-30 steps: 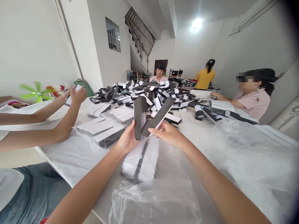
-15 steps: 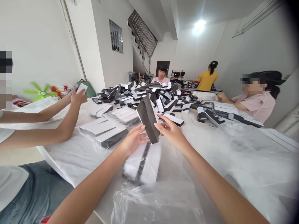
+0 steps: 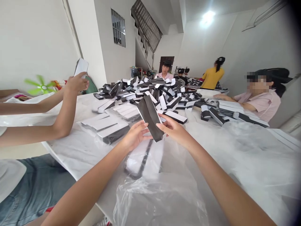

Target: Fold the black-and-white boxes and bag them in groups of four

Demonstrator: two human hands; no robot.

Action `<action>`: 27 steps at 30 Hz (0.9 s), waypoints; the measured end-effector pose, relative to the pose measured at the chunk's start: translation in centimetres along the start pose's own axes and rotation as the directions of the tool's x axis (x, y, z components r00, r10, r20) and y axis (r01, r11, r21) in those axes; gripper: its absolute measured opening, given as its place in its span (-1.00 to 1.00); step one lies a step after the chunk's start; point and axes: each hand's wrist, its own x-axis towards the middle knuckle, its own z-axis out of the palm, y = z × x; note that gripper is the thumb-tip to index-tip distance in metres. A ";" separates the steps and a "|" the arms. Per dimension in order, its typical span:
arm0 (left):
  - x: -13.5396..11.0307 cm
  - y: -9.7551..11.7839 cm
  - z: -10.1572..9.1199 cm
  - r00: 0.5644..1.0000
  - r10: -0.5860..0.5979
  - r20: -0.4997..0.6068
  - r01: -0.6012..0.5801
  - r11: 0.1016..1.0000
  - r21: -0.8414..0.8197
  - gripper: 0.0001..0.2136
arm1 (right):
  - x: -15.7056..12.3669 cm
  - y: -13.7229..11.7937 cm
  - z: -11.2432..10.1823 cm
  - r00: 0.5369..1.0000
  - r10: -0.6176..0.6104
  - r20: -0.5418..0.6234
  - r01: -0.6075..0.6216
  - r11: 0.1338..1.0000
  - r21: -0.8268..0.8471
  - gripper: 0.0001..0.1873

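A narrow black-and-white paper box (image 3: 150,119) is held up between my two hands, its dark face with a lengthwise seam turned toward me. My left hand (image 3: 137,133) grips its lower left edge, thumb on the front. My right hand (image 3: 172,128) holds the right edge, thumb on the dark face and fingers behind. Just below lies a clear plastic bag (image 3: 155,197) with white boxes (image 3: 135,160) inside its far end. Beyond my hands rises a large heap of similar black and white boxes (image 3: 162,91).
Bagged white boxes (image 3: 105,125) lie left of my hands on the white-covered table (image 3: 63,153). At left, a co-worker's hands (image 3: 76,83) hold up a box. More plastic sheeting (image 3: 246,153) spreads on the right, near a seated person (image 3: 261,102). Others are farther back.
The co-worker at left has raised a box higher. My hands still hold the same box, in nearly the same pose. The view has shifted slightly.
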 end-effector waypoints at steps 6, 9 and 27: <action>0.1 -0.1 -0.3 1.000 -0.021 -0.020 0.021 1.000 -0.014 -0.69 | 0.2 0.6 0.4 0.996 0.004 0.089 -0.013 0.994 0.106 -0.30; 0.2 -0.2 -0.4 0.997 -0.016 -0.072 0.013 0.999 -0.040 -0.70 | 0.0 0.6 1.0 0.997 0.001 0.083 -0.006 0.998 0.055 -0.25; -4.2 3.1 2.8 0.955 -0.125 0.270 -0.167 0.528 0.833 -0.42 | -2.6 0.5 -5.6 0.957 -0.025 -0.289 0.071 0.986 0.152 -0.46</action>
